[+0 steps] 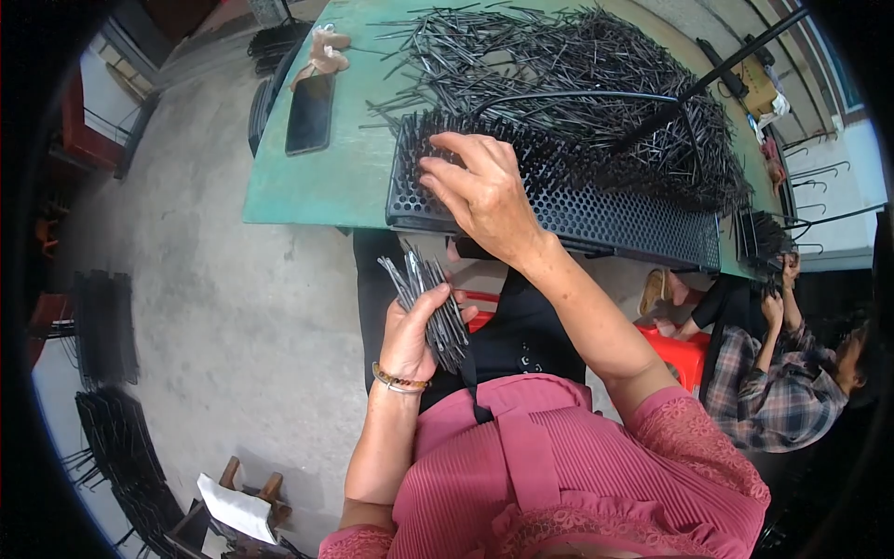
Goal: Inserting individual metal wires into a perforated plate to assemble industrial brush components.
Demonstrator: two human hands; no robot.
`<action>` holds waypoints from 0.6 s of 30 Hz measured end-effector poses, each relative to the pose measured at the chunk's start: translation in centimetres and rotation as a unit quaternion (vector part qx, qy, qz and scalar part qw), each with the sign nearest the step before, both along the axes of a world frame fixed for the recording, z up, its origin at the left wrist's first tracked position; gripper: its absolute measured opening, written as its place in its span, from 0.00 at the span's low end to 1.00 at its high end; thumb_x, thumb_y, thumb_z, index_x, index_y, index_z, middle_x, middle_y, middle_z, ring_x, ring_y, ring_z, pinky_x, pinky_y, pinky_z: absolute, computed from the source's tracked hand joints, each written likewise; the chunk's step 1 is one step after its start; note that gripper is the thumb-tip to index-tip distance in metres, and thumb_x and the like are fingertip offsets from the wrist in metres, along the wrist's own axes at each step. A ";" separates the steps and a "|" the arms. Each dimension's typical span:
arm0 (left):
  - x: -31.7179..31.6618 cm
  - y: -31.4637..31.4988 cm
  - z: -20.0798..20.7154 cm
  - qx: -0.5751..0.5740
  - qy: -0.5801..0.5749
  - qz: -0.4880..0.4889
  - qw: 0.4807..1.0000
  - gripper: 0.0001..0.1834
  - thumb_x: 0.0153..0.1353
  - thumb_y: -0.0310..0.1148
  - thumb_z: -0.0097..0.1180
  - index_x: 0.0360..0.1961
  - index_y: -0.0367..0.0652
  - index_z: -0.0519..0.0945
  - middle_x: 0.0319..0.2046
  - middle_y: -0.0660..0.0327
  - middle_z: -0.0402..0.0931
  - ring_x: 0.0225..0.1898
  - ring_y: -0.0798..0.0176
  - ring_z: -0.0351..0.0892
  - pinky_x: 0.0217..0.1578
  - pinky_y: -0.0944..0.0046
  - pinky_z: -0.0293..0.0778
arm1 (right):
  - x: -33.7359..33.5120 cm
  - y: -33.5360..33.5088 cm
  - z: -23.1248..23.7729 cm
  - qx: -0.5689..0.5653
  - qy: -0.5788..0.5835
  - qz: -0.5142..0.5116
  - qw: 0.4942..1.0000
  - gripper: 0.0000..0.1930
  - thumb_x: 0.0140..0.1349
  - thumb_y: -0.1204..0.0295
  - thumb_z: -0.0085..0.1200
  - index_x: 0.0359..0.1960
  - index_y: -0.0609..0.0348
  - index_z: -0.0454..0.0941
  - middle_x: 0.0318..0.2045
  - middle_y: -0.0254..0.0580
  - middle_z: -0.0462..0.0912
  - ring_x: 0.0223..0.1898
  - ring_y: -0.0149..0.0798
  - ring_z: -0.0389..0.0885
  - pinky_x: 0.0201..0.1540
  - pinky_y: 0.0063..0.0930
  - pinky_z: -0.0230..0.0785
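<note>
My left hand [410, 331] is closed around a bundle of thin dark metal rods [424, 298], held upright in front of my lap, just off the table's near edge. Their tips fan out a little above the fingers. My right hand [480, 182] reaches over the left end of a black perforated rack [615, 216]. Its thumb and index fingertip are close together in a pinch among the standing rods, and whatever they hold is too small to make out. Rods stand in the rack's back rows, while round holes show along its front.
A large loose heap of dark rods [559, 65] covers the green table [279, 191] behind the rack. A phone [310, 114] and a crumpled beige item [326, 48] lie at the left. A black bar [736, 61] crosses above. A co-worker [778, 387] sits at the right, beside a red stool [675, 354].
</note>
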State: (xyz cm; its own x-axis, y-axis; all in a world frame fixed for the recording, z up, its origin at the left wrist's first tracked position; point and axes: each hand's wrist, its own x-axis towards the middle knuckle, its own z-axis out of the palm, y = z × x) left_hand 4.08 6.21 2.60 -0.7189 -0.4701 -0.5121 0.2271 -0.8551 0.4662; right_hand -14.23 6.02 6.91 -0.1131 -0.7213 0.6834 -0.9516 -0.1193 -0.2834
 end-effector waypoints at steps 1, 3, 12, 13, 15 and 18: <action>0.0 0.0 0.1 -0.001 0.003 -0.001 1.000 0.12 0.59 0.26 0.55 0.43 0.35 0.73 0.33 0.59 0.75 0.36 0.63 0.77 0.39 0.56 0.82 | 0.0 0.0 -0.1 0.000 0.000 -0.001 1.000 0.10 0.53 0.74 0.60 0.37 0.61 0.80 0.43 0.42 0.78 0.43 0.44 0.75 0.46 0.35 0.64; 0.0 0.0 0.2 -0.003 0.006 -0.002 1.000 0.12 0.59 0.26 0.55 0.44 0.35 0.73 0.33 0.59 0.75 0.36 0.63 0.77 0.38 0.57 0.82 | 0.0 -0.1 -0.2 0.002 0.007 -0.002 1.000 0.10 0.52 0.74 0.60 0.37 0.60 0.80 0.44 0.41 0.79 0.46 0.44 0.74 0.49 0.36 0.62; -0.1 -0.2 0.9 -0.027 0.001 0.002 1.000 0.13 0.58 0.25 0.58 0.44 0.36 0.73 0.32 0.60 0.75 0.35 0.62 0.79 0.36 0.59 0.83 | 0.6 -0.1 -0.2 -0.004 0.018 -0.031 0.999 0.08 0.53 0.74 0.59 0.35 0.63 0.80 0.41 0.40 0.81 0.45 0.43 0.76 0.49 0.36 0.63; 0.0 -0.3 0.8 -0.030 -0.006 0.001 1.000 0.13 0.58 0.25 0.57 0.44 0.36 0.73 0.32 0.59 0.76 0.34 0.62 0.79 0.36 0.60 0.83 | 0.6 -0.1 -0.2 -0.011 0.031 -0.059 0.998 0.08 0.53 0.75 0.59 0.35 0.63 0.80 0.41 0.40 0.81 0.45 0.43 0.76 0.49 0.36 0.63; -0.1 -0.3 0.8 -0.032 -0.012 0.000 0.999 0.13 0.58 0.26 0.57 0.44 0.36 0.73 0.32 0.58 0.77 0.33 0.62 0.80 0.35 0.60 0.83 | 0.3 -0.2 -0.4 -0.005 0.023 -0.071 0.997 0.08 0.53 0.75 0.59 0.35 0.64 0.80 0.42 0.41 0.81 0.46 0.43 0.76 0.49 0.36 0.63; -0.2 -0.4 0.7 -0.021 -0.007 0.033 0.999 0.13 0.60 0.27 0.55 0.46 0.36 0.73 0.36 0.55 0.78 0.36 0.61 0.81 0.37 0.60 0.83 | 0.2 0.0 -0.3 0.026 0.002 0.009 1.000 0.11 0.53 0.74 0.58 0.38 0.65 0.80 0.44 0.43 0.80 0.48 0.44 0.75 0.50 0.36 0.62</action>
State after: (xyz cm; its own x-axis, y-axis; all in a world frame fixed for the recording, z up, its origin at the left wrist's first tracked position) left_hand 3.93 5.81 3.31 -0.6785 -0.5379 -0.5003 0.2755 -0.8176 0.5055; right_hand -13.99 6.05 6.63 -0.0964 -0.7573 0.6460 -0.9508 -0.1220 -0.2848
